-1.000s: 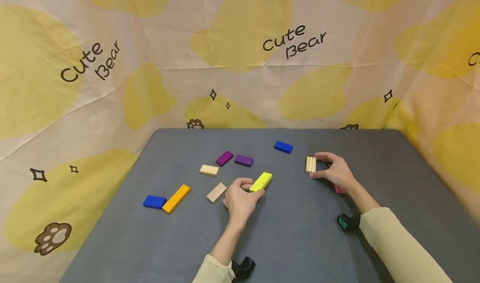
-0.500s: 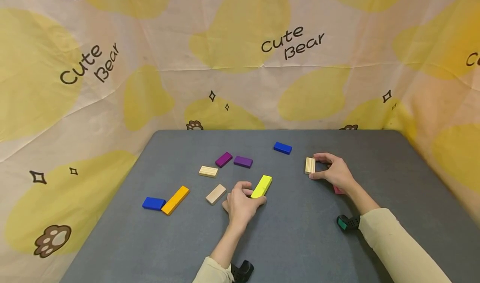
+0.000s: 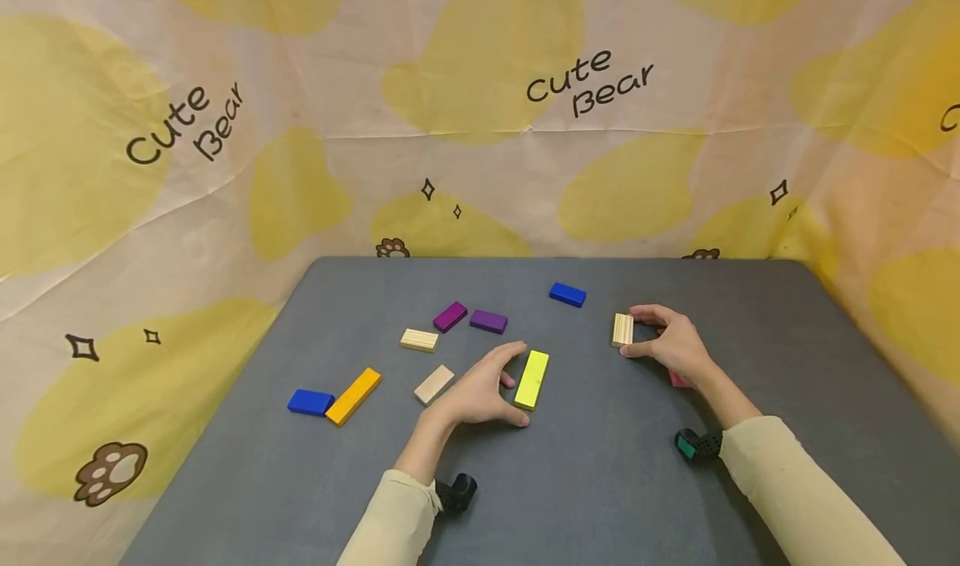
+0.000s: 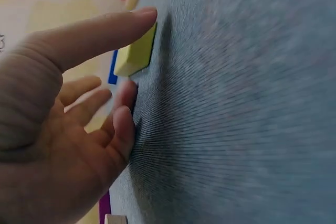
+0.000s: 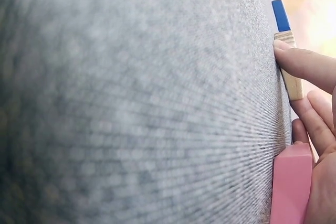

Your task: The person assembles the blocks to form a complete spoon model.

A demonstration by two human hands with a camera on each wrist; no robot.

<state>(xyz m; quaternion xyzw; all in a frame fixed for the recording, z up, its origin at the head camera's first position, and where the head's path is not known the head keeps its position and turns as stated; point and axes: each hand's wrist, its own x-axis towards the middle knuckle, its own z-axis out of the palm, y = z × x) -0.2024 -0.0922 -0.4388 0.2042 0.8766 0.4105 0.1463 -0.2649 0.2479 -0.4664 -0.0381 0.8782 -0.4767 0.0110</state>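
Observation:
A yellow block [image 3: 532, 380] lies flat on the grey table near its middle. Just left of it is my left hand [image 3: 476, 387], thumb and fingers spread apart with nothing gripped. In the left wrist view the yellow block [image 4: 135, 56] appears beyond the thumb [image 4: 105, 35]. Farther right, my right hand [image 3: 671, 341] pinches a striped wooden block [image 3: 622, 330] by its ends, low at the tabletop. The right wrist view shows the thumb on that wooden block [image 5: 292, 80]. Partly under the right hand lies a pink block [image 5: 292, 182], mostly covered in the head view.
Left of the left hand lie a plain wooden block [image 3: 433, 384], another striped wooden block [image 3: 419, 340], an orange block [image 3: 353, 397] and a blue block [image 3: 311, 402]. Two purple blocks [image 3: 488, 322] and a second blue block [image 3: 567, 294] sit farther back. A printed cloth [image 3: 480, 174] hangs behind the table.
My left hand has let go of the yellow block, its fingers opening and drawing back left. The yellow block has turned steeper and lies flat now. My right hand stays in place.

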